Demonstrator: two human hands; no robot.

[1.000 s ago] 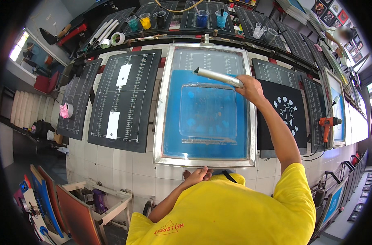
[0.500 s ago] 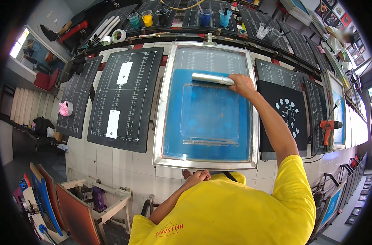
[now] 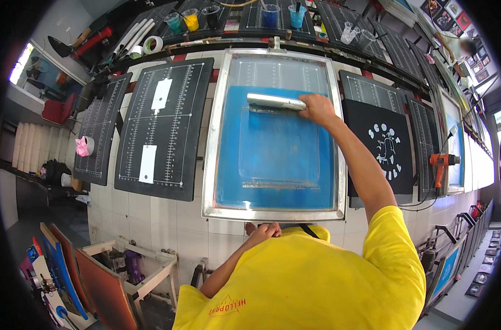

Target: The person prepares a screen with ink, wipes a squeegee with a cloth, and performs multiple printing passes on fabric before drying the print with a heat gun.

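My right hand (image 3: pixel 318 109) is closed round the right end of a silver metal squeegee (image 3: pixel 275 102). The squeegee lies crosswise over the upper part of the blue mesh of a screen printing frame (image 3: pixel 207 181). Its blade edge is partly hidden under the handle. A faint rectangular outline shows in the mesh, with a pale streak of residue across its near end. Close to my body, just off the near edge of the screen, my left hand (image 3: pixel 268 230) has its fingers curled in; whether anything is inside them is hidden.
Left of the screen is a black platen (image 3: pixel 168 129) with two white strips. On the right, a black cloth (image 3: pixel 380 148) with a white print covers another platen, beside an orange heat gun (image 3: pixel 444 160). Cups of ink (image 3: pixel 270 16) stand along the back.
My right hand and the squeegee have shifted slightly left and a little nearer over the mesh, and more of the silver face shows. My left hand stays closed near my body.
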